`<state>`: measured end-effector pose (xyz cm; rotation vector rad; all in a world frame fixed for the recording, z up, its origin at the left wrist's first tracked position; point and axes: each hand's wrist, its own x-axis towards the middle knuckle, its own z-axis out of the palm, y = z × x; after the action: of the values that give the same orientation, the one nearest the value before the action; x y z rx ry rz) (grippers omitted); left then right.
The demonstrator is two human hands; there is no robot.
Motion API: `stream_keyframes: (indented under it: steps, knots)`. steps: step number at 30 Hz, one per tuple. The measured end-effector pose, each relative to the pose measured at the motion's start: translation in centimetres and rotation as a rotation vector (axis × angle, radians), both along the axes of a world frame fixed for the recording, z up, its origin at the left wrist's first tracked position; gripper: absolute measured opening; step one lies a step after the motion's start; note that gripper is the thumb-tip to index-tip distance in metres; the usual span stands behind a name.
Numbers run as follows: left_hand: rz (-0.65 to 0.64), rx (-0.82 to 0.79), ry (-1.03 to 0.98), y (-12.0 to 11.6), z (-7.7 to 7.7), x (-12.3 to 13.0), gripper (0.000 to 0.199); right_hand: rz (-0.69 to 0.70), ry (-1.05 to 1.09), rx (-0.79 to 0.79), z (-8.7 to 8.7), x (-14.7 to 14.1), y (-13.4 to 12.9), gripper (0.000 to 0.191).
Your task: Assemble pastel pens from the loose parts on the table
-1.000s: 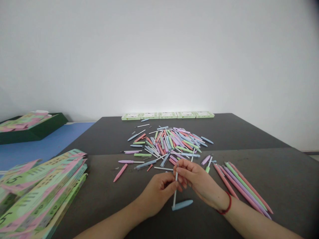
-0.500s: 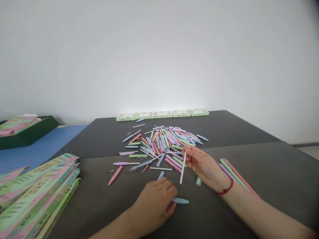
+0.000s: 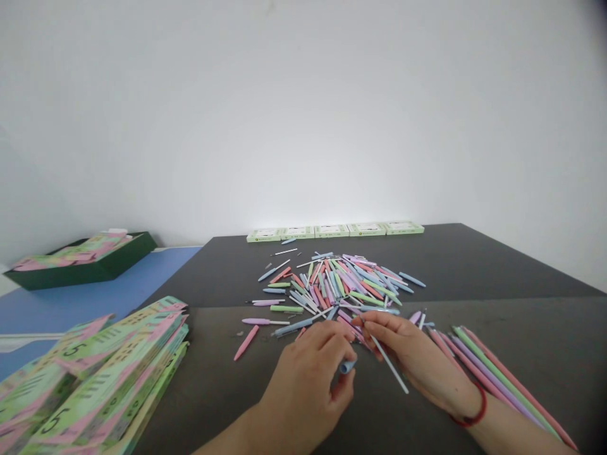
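My left hand point(image 3: 315, 373) is closed around a blue pen barrel point(image 3: 348, 366), whose round end shows between thumb and fingers. Just to its right, my right hand point(image 3: 403, 347) pinches a thin white refill point(image 3: 389, 365) near one end; the rest of it slants down toward the right. A red band circles my right wrist. Beyond both hands, a loose pile of pastel pen parts point(image 3: 332, 284) lies on the dark table point(image 3: 213, 392), in pink, green, blue and purple. A pink pen piece point(image 3: 246, 342) rests apart at the pile's left.
Flat green boxes point(image 3: 331, 231) line the table's far edge. Stacked printed packages point(image 3: 114, 379) stand at the lower left. Behind them, a dark green tray point(image 3: 71, 276) holds more packages. Long pastel pens point(image 3: 509, 379) lie beside my right forearm.
The view has shifted, so the table appears further right and more packages show. My hands are closer together. The blue barrel now points its end toward the refill, which slants to the right.
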<state>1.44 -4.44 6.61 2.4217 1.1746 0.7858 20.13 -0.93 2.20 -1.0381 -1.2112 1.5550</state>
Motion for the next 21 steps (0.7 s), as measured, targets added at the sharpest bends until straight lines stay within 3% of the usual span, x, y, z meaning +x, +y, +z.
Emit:
stream_keyframes:
  steps: [4,9,15,21]
  knots:
    - [0.023,-0.030,0.145,-0.1,-0.3,0.0,0.018,0.040,-0.060,0.049,-0.2,-0.1,-0.4,0.023]
    - [0.030,0.050,0.234,0.1,-0.8,0.0,0.011,0.094,-0.178,0.114,0.3,-0.2,-0.8,0.025]
    - [-0.059,0.124,0.201,0.2,-0.6,-0.2,0.013,0.111,-0.257,0.179,1.3,-0.4,-1.2,0.019]
    - [-0.076,0.189,0.151,0.6,-1.0,-0.8,0.018,0.013,-0.384,0.403,3.3,-0.4,-2.0,0.013]
